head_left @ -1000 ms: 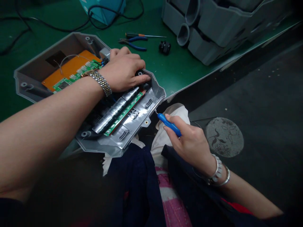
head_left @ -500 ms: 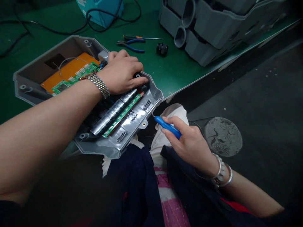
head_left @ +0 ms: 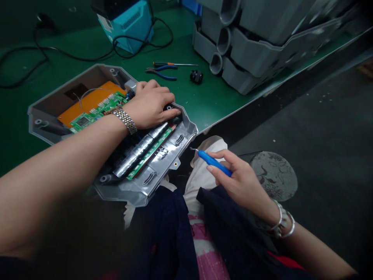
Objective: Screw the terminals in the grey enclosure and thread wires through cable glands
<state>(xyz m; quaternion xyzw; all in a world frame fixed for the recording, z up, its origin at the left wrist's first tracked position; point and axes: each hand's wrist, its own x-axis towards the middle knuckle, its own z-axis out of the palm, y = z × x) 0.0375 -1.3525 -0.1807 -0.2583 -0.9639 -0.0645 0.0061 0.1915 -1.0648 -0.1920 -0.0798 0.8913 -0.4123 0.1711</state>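
Observation:
A grey plastic housing [head_left: 151, 190] sits tilted at the table's edge, with a green circuit board [head_left: 101, 109], an orange plate and a silver-wrapped block [head_left: 140, 149] inside. My left hand [head_left: 153, 105] reaches across it, fingers curled over its far side wall and thumb near the right corner, gripping it. What lies under the palm is hidden. Closed around the blue handle of a deburring tool [head_left: 214, 162], my right hand [head_left: 237, 175] is off the housing's right side. The tool's thin hooked metal tip points at the housing without touching it.
Beyond the housing lie blue-handled cutters [head_left: 164, 74], a screwdriver [head_left: 175, 64] and a black cable gland [head_left: 196, 76]. Stacked grey housings [head_left: 247, 70] stand at the back right. A turquoise device [head_left: 131, 31] with black cable is behind. A round stool [head_left: 274, 175] stands right.
My right hand has drawn the deburring tool back from the housing's edge, toward the right. My left hand keeps its place on the housing. The whole view has shifted slightly.

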